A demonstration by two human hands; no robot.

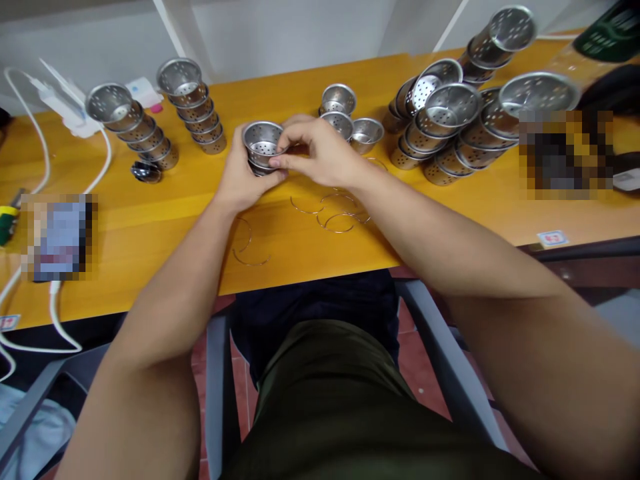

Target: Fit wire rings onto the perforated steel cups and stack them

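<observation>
My left hand (243, 180) wraps around the side of a small perforated steel strainer cup (261, 140) standing on the orange wooden table (165, 213). My right hand (320, 150) pinches at the cup's rim from the right, fingers bent and pressed together. Whether a wire ring sits between those fingertips is hidden. Several thin wire rings (335, 213) lie loose on the table just below my hands, and two more wire rings (247, 247) lie nearer the front edge.
Two leaning stacks of strainer cups (145, 133) stand at the back left. Three single cups (350, 120) sit behind my hands. A large heap of stacked cups (460, 120) fills the back right. White cables and a charger (65, 107) run along the left.
</observation>
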